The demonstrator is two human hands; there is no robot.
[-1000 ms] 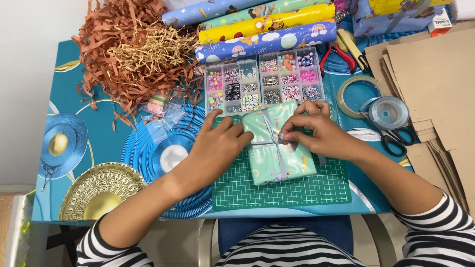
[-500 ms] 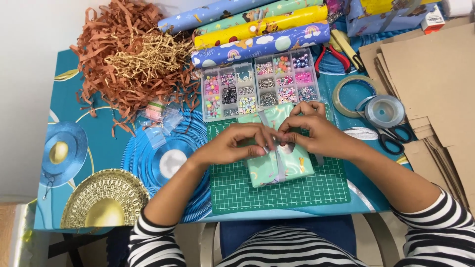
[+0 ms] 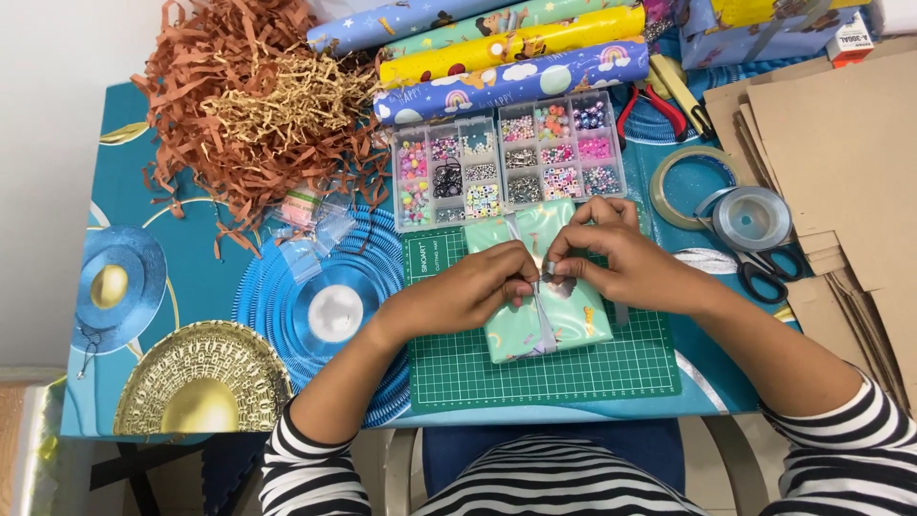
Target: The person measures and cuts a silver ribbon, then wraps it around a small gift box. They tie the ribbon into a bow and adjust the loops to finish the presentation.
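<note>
Mint-green wrapped parcel [image 3: 544, 315] lies on the green cutting mat [image 3: 573, 373] at the near middle of the bench. Left hand [image 3: 468, 291] and right hand [image 3: 621, 263] pinch silver ribbon [image 3: 546, 320] closed above it, apparently knotting; tightening calls for even pull.

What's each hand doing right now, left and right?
Left hand: closed, pinching the silver ribbon over the wrapped gift.
Right hand: closed, pinching the same ribbon.
</note>
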